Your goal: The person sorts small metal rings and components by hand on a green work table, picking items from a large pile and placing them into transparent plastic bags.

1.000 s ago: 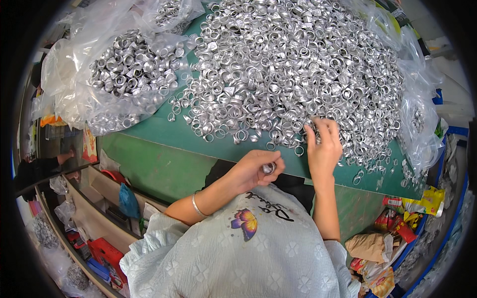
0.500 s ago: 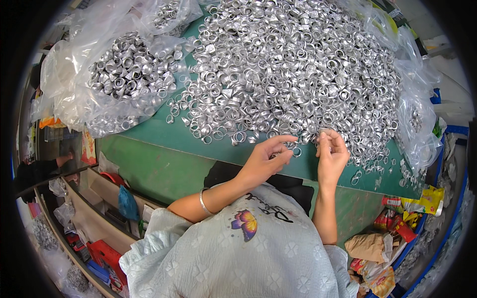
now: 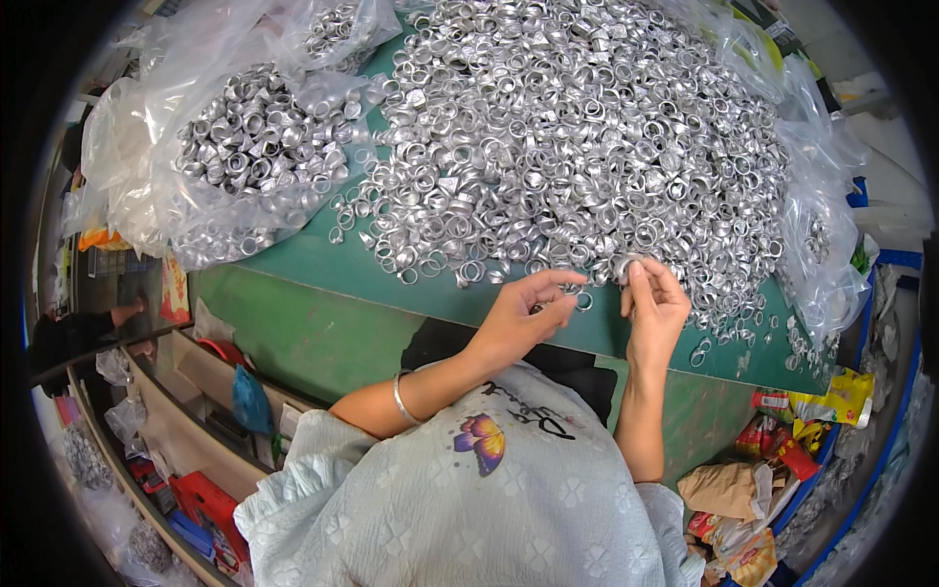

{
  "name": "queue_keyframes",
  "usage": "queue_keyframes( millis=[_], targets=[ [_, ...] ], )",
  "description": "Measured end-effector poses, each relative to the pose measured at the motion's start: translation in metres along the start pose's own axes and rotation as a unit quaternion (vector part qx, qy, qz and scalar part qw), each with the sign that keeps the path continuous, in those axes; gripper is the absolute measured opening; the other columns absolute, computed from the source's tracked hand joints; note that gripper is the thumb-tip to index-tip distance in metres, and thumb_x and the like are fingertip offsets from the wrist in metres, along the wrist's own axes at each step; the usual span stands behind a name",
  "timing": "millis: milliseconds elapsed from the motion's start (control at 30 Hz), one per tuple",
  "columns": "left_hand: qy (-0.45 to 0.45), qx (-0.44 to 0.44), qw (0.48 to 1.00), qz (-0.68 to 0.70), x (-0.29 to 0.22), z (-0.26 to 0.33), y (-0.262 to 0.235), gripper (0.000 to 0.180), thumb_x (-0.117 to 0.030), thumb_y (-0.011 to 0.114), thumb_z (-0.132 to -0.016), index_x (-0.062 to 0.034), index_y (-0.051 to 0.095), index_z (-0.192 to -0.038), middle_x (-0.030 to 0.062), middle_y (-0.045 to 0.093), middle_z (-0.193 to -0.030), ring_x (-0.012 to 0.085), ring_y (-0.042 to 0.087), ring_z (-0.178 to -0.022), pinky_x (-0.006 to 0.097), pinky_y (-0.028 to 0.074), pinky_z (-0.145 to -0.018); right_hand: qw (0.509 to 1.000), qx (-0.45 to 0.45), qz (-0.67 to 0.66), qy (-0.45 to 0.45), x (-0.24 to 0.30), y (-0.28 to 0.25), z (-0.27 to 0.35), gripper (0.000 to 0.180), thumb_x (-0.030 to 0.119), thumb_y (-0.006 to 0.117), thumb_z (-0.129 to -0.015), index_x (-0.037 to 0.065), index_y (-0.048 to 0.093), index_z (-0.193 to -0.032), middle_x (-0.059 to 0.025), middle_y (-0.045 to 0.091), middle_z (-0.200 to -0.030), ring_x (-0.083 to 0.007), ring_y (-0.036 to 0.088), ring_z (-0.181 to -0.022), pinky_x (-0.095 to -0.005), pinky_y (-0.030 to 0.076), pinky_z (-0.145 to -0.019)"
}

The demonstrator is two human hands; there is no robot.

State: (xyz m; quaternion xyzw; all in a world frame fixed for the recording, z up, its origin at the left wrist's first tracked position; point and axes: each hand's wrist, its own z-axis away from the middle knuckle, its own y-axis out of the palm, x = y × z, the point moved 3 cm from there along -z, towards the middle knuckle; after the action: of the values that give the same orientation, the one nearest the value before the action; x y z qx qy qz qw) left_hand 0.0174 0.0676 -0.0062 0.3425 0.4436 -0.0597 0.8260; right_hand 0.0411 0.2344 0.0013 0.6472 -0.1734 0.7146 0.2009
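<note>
Green table (image 3: 323, 323), ring heap (image 3: 587, 127) upper frame.
L hand (image 3: 518, 318) pinches small ring (image 3: 584, 301), hole toward camera; R hand (image 3: 653, 308) fingertips closed on another ring (image 3: 622, 267), axis unclear.

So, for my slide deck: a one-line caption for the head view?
Both hands, left hand and right hand, each pinch a ring beside a heap of metal rings on a green table.

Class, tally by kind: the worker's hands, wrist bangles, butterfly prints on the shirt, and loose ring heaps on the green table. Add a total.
Hands: 2, left hand and right hand
wrist bangle: 1
butterfly print: 1
loose heap of silver rings: 1
Total: 5
</note>
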Motion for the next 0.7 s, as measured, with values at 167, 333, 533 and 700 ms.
queue_keyframes(
  millis=[167, 333, 533, 700],
  targets=[
    [0.127, 0.012, 0.983, -0.13, -0.012, 0.0, 0.01, 0.046, -0.001, 0.064, -0.077, -0.0042, 0.051, -0.121, -0.0039, 0.046, -0.071, 0.0032, 0.043, -0.068, 0.018, 0.035, -0.062, 0.901, 0.132, -0.311, 0.273, -0.014, 0.012, 0.026, 0.015, 0.008, 0.051, -0.087, -0.002, 0.057, -0.095, -0.008, 0.059, -0.075, -0.0073, 0.047, -0.046, -0.0165, 0.031, -0.036],
    [0.14, 0.009, 0.978, -0.155, -0.018, 0.003, 0.013, 0.04, 0.0, 0.066, -0.074, -0.0031, 0.058, -0.113, -0.0044, 0.043, -0.066, 0.0035, 0.04, -0.065, 0.018, 0.034, -0.058, 0.88, 0.178, -0.327, 0.294, -0.009, 0.02, 0.037, 0.013, 0.008, 0.052, -0.087, -0.001, 0.057, -0.095, -0.0062, 0.059, -0.075, -0.0068, 0.046, -0.047, -0.0168, 0.032, -0.037],
    [0.12, 0.0, 0.98, -0.156, -0.014, 0.006, 0.01, 0.035, 0.0, 0.066, -0.073, -0.0023, 0.06, -0.108, -0.0051, 0.044, -0.065, 0.0031, 0.039, -0.061, 0.019, 0.033, -0.055, 0.93, 0.172, -0.208, 0.25, -0.007, 0.014, 0.036, 0.016, 0.012, 0.052, -0.089, -0.001, 0.059, -0.095, -0.0033, 0.056, -0.071, -0.0054, 0.043, -0.046, -0.0168, 0.029, -0.039],
    [0.145, -0.029, 0.955, -0.258, -0.012, 0.01, 0.002, 0.036, -0.001, 0.067, -0.074, -0.0052, 0.06, -0.109, -0.0047, 0.044, -0.061, 0.0031, 0.037, -0.057, 0.019, 0.034, -0.054, 0.972, 0.125, -0.14, 0.144, -0.001, 0.002, 0.031, 0.021, 0.017, 0.052, -0.09, -0.002, 0.059, -0.098, -0.0028, 0.055, -0.073, -0.0041, 0.042, -0.045, -0.0166, 0.027, -0.039]
  ],
)
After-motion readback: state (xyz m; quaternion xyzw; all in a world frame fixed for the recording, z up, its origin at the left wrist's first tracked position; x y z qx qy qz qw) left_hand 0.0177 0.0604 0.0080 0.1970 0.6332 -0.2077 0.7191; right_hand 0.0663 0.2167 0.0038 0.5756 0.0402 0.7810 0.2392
